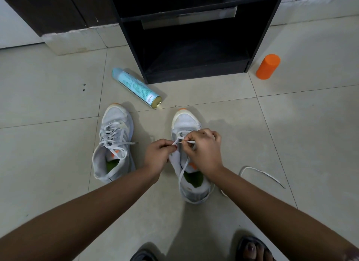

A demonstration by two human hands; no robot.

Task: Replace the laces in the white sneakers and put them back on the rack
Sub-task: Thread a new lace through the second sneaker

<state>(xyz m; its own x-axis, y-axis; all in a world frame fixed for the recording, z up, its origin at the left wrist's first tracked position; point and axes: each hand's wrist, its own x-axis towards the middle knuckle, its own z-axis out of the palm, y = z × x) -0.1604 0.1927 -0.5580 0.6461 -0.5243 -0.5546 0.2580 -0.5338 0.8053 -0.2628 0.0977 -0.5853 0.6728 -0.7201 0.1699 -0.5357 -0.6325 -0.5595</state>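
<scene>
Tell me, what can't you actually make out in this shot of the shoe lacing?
All in the head view:
- Eyelets of the sneaker being laced: covered by the left hand and right hand pinching its lace.
- Print on the spray can: too small to read.
- Top of the rack: cut off by the upper edge.
- One end of the loose lace: hidden behind the right forearm.

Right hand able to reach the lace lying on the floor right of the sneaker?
Probably yes, once freed: the right hand pinches the threaded lace on the right sneaker; nothing lies between it and the floor lace.
</scene>
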